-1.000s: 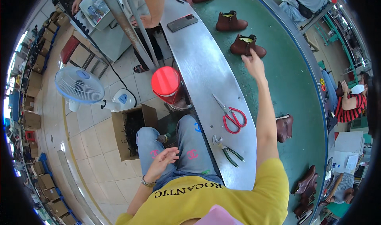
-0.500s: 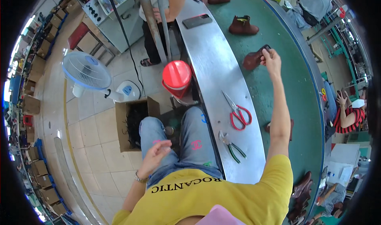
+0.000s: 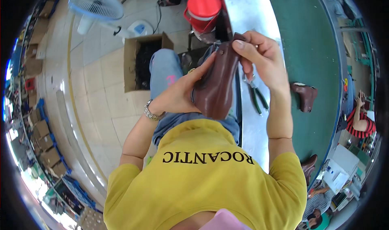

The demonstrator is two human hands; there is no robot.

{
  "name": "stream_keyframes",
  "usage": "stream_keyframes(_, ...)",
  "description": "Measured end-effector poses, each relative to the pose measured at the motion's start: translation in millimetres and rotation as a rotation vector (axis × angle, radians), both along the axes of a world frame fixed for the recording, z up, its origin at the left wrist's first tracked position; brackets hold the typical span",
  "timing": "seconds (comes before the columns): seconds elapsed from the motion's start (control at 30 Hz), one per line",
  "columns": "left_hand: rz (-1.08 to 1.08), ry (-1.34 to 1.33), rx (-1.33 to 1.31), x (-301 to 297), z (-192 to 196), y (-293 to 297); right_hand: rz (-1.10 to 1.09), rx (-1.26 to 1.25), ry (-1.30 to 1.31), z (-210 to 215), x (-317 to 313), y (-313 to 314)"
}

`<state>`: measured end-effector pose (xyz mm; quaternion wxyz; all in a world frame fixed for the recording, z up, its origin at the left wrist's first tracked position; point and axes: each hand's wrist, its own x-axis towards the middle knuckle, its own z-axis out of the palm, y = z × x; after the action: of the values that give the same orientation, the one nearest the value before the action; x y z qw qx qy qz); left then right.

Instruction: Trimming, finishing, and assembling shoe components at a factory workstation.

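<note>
A dark brown leather ankle boot (image 3: 219, 84) is held up over my lap, its toe toward my body and its top end pointing away. My left hand (image 3: 184, 88) wraps round the boot from the left side. At the boot's top end, my right hand (image 3: 259, 55) pinches the upper edge between thumb and fingers. Under my right wrist, on the metal ledge (image 3: 253, 11), lie pliers with green handles (image 3: 257, 96), their jaws partly hidden by the hand.
Another brown boot (image 3: 306, 96) lies on the green conveyor surface (image 3: 304, 55) to the right, with more shoes (image 3: 309, 167) nearer. A red-lidded bucket (image 3: 204, 7), an open cardboard box (image 3: 130, 68) with dark contents and a fan (image 3: 96, 5) stand to the left.
My right hand has brought a boot from the green surface to above my lap. My left hand has risen from beside my thigh and taken hold of it. The view has shifted.
</note>
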<state>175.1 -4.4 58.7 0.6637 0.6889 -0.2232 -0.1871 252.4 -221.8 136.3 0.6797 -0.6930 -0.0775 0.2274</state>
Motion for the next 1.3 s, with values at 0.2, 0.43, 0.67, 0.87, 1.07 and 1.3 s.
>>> stream_keyframes(0.2,0.089,0.236,-0.053,-50.1,-45.3,15.2,0.046,0.011,0.135,-63.4,-27.9,25.6)
stream_keyframes(0.43,0.105,0.219,-0.04,-55.1,-62.7,15.6,-0.028,0.068,0.182,-74.5,-42.9,15.1)
stream_keyframes(0.67,0.183,0.289,-0.047,-56.0,-67.0,36.4,-0.251,-0.907,-0.4,-145.9,-86.2,-66.4)
stream_keyframes(0.87,0.345,0.399,-0.124,-73.4,-98.6,96.4,-0.265,-1.254,-0.418,-189.2,-132.4,-107.5)
stream_keyframes(1.07,0.587,0.761,-0.24,-52.4,-70.9,87.7,-0.254,-1.186,-0.284,-190.3,-129.7,-103.1)
stream_keyframes(1.3,0.438,0.777,-0.126,-12.7,-42.1,49.9,-0.379,-0.213,0.347,-129.2,-105.2,-56.2)
